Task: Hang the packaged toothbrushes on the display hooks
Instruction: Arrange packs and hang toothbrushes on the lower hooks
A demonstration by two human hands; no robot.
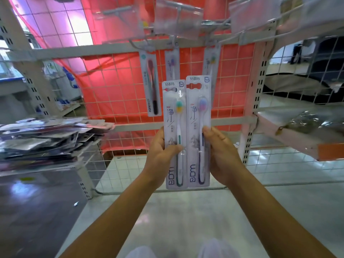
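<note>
Head view: left hand (pixel 160 155) is gripping the green toothbrush pack (pixel 174 135). Right hand (pixel 221 155) is pinching the purple toothbrush pack (pixel 198 131), both upright

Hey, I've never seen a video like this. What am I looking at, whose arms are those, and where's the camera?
No machine here: this is one picture from a camera worn on a person's head, looking forward and down, so the two bare arms are the wearer's own. The left hand holds a green-handled toothbrush pack, thumb across its front; the right hand holds a purple-handled toothbrush pack the same way. Both packs stand upright, side by side, before a white wire grid panel backed with red sheeting. Higher up, a dark-brush pack and two lighter packs hang from hooks. On a shelf at the left lies an untidy pile of flat packages, too blurred to identify.
</note>
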